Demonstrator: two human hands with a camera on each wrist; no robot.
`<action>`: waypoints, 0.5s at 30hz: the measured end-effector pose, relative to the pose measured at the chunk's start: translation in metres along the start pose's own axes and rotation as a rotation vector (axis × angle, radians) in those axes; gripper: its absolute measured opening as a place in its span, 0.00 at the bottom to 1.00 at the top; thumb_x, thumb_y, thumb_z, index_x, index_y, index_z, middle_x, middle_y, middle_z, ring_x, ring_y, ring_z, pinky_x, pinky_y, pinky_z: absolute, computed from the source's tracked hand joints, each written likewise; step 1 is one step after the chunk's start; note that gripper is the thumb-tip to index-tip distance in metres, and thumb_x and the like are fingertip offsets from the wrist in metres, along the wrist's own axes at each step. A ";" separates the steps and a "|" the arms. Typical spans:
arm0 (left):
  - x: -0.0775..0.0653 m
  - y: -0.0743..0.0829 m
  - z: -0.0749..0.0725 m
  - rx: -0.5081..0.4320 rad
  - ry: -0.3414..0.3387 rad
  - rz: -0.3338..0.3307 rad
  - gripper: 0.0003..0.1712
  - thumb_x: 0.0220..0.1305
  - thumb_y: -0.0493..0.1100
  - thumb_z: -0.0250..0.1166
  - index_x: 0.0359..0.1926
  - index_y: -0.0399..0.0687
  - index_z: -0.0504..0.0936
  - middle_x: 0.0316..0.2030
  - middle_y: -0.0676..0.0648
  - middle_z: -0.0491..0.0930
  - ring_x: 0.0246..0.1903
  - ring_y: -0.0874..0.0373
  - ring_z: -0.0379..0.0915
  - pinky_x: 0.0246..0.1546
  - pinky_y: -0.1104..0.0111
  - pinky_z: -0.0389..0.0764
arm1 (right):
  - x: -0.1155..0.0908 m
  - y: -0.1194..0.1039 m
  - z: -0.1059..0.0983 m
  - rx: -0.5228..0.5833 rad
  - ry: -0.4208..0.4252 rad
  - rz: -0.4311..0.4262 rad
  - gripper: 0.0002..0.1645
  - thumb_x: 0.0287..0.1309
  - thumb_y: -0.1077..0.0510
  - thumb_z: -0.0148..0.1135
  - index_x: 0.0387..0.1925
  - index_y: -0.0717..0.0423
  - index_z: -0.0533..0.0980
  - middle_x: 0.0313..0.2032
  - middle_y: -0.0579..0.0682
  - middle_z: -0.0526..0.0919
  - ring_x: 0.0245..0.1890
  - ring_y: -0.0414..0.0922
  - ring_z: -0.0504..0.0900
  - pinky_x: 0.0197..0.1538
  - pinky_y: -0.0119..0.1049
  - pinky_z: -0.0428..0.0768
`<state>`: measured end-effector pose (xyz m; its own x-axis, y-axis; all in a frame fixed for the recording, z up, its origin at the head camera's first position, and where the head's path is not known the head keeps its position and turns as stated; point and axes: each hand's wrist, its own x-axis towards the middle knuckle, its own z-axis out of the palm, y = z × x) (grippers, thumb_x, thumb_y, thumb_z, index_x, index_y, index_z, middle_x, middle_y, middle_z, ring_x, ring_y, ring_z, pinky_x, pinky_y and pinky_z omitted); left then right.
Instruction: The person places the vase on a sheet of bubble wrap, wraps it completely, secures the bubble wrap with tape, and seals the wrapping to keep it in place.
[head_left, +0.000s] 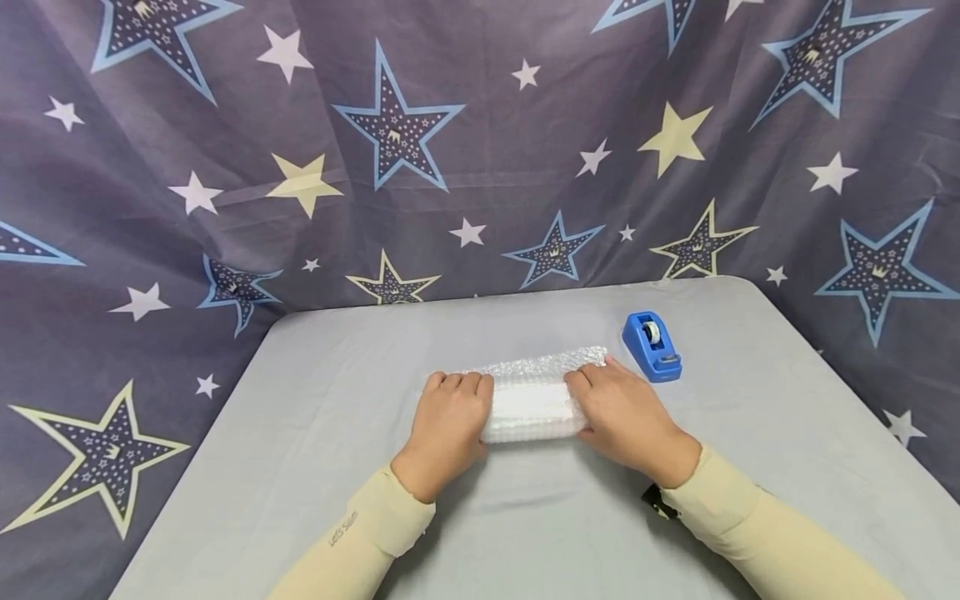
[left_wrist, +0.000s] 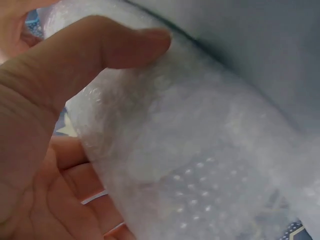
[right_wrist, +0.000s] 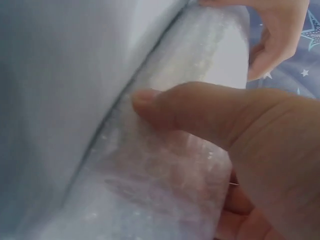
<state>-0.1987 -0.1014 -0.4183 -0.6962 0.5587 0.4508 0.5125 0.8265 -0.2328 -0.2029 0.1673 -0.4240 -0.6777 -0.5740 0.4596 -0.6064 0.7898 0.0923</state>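
A roll of clear bubble wrap point(head_left: 531, 429) lies across the middle of the table, a white item point(head_left: 528, 402) showing through its layers. My left hand point(head_left: 452, 421) grips its left end, and my right hand point(head_left: 624, 412) grips the right end. In the left wrist view the thumb point(left_wrist: 135, 47) presses along the near side of the bubble wrap point(left_wrist: 165, 130), fingers on the far side. The right wrist view shows the right thumb point(right_wrist: 175, 107) laid over the wrap point(right_wrist: 150, 165) in the same way. What the white item is cannot be made out.
A blue tape dispenser point(head_left: 651, 346) with a roll of tape stands behind and right of my right hand. The table has a pale grey cover point(head_left: 337, 375). A dark curtain point(head_left: 487, 167) printed with stars hangs along the table's back and sides.
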 end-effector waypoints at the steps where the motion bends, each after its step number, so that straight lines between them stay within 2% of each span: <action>1: 0.000 0.002 -0.002 0.004 -0.005 0.005 0.31 0.26 0.39 0.77 0.39 0.43 0.78 0.34 0.46 0.83 0.34 0.48 0.82 0.40 0.54 0.75 | -0.001 0.000 -0.001 -0.001 0.001 -0.003 0.37 0.29 0.54 0.85 0.46 0.59 0.78 0.41 0.53 0.85 0.47 0.52 0.86 0.65 0.56 0.77; 5: -0.003 0.007 -0.009 0.025 -0.018 0.029 0.23 0.29 0.37 0.74 0.34 0.47 0.76 0.27 0.49 0.78 0.28 0.50 0.78 0.36 0.57 0.73 | -0.003 -0.004 -0.008 -0.022 0.004 -0.024 0.35 0.25 0.53 0.84 0.39 0.57 0.76 0.35 0.51 0.84 0.40 0.50 0.85 0.60 0.54 0.81; 9: -0.006 0.013 -0.016 0.059 -0.027 0.047 0.21 0.30 0.36 0.71 0.30 0.49 0.73 0.24 0.51 0.72 0.23 0.53 0.73 0.31 0.61 0.68 | -0.006 -0.008 -0.015 -0.037 0.011 -0.046 0.32 0.21 0.53 0.81 0.32 0.56 0.73 0.29 0.48 0.79 0.31 0.48 0.81 0.48 0.48 0.83; 15: -0.011 0.021 -0.030 0.108 -0.073 0.083 0.34 0.20 0.49 0.84 0.28 0.50 0.70 0.21 0.53 0.66 0.19 0.56 0.64 0.27 0.65 0.58 | -0.009 -0.018 -0.029 -0.064 -0.033 -0.050 0.31 0.18 0.52 0.79 0.28 0.53 0.69 0.26 0.45 0.74 0.23 0.46 0.74 0.33 0.42 0.78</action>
<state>-0.1646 -0.0923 -0.4021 -0.6906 0.6255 0.3630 0.5154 0.7778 -0.3598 -0.1739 0.1646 -0.4039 -0.6612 -0.6190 0.4238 -0.6126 0.7716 0.1712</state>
